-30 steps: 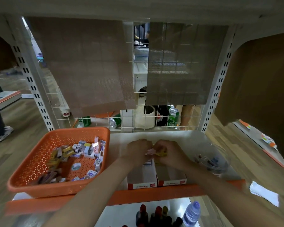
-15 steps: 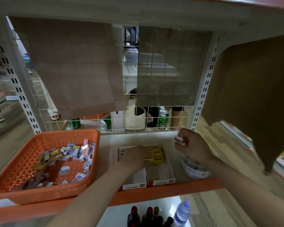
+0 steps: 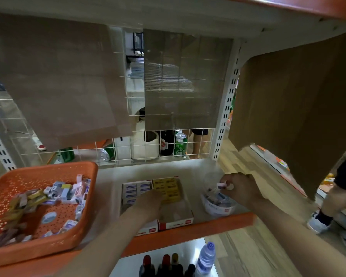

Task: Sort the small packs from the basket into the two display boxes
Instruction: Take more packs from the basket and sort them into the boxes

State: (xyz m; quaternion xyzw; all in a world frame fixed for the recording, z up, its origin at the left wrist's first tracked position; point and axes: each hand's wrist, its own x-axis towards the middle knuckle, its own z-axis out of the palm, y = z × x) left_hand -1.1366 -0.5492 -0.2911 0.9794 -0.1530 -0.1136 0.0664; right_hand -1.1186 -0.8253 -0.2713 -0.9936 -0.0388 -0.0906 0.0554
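An orange basket (image 3: 24, 250) at the left of the shelf holds several small packs (image 3: 68, 191). Two white display boxes stand side by side at the shelf's front: the left box (image 3: 147, 229) holds white-blue packs (image 3: 137, 189), the right box (image 3: 176, 219) holds yellow packs (image 3: 168, 186). My left hand (image 3: 146, 204) lies curled inside the boxes where they meet; whether it holds a pack is hidden. My right hand (image 3: 241, 189) pinches a small pink pack (image 3: 221, 185) above a clear round tub (image 3: 218, 204) on the right.
A wire grid backs the shelf, with cans (image 3: 180, 143) and a white pot (image 3: 146, 144) behind it. Brown cardboard (image 3: 292, 108) hangs at the right. Bottles (image 3: 206, 256) stand on the shelf below. Another person's leg and shoe (image 3: 318, 224) are at the right.
My right hand has come down and right with the pink pack, from above the shelf to over the clear tub. My left hand stays in the boxes. Earlier both hands met over the boxes.
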